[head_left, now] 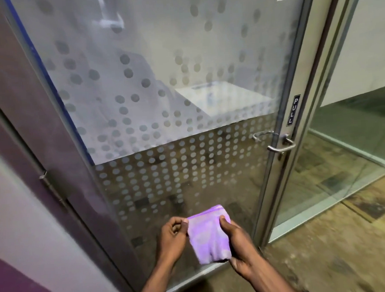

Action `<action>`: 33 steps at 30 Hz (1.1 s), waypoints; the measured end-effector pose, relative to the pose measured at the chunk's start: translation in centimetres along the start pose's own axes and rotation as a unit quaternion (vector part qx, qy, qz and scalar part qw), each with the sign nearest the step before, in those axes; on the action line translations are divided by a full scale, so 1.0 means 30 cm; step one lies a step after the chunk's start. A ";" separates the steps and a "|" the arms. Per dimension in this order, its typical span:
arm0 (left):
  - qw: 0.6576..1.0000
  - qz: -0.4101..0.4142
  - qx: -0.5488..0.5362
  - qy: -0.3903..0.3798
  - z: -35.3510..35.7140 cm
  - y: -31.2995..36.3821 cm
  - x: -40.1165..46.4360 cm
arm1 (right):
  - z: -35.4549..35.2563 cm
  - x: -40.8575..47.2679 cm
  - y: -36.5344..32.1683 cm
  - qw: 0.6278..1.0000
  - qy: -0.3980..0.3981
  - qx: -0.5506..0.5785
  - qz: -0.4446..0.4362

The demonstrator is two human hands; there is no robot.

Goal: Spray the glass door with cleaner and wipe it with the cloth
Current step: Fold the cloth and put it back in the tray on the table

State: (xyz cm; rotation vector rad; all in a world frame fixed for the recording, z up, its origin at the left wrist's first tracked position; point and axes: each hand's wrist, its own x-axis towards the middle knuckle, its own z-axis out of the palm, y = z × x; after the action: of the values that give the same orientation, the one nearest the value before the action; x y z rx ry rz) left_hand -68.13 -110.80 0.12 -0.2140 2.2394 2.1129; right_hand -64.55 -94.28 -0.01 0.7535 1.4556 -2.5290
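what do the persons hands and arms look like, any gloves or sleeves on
No gloves: the left hand and right hand are bare. Both forearms are bare too, as far as the frame's bottom edge, with no sleeve showing. No watch, ring or bracelet is visible.

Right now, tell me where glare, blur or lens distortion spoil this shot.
Head view: wide-angle bending curves the door frame; bright reflections streak the glass door at top; floor at lower right smears with blur; the purple cloth, held in the left hand and right hand, stays sharp.
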 end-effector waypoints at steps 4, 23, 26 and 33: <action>0.998 0.019 -0.019 -0.065 -0.001 0.007 -0.025 | -0.042 -0.034 0.053 0.997 0.004 -0.063 -0.053; 0.875 0.280 0.206 -0.337 0.367 0.327 -0.083 | -0.438 -0.184 -0.210 0.892 -0.074 -0.313 -0.317; 0.875 0.298 0.201 -0.325 0.438 0.352 -0.083 | -0.566 -0.202 -0.257 0.888 -0.064 -0.335 -0.310; 0.896 0.263 0.153 -0.323 0.634 0.344 -0.092 | -0.859 -0.207 -0.347 0.882 -0.002 -0.370 -0.291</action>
State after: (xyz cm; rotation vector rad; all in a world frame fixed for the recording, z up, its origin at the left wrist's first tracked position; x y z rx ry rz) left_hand -67.88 -91.12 9.51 1.0527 2.2714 1.5817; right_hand -53.60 -67.98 0.45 0.1817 2.7013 -1.9402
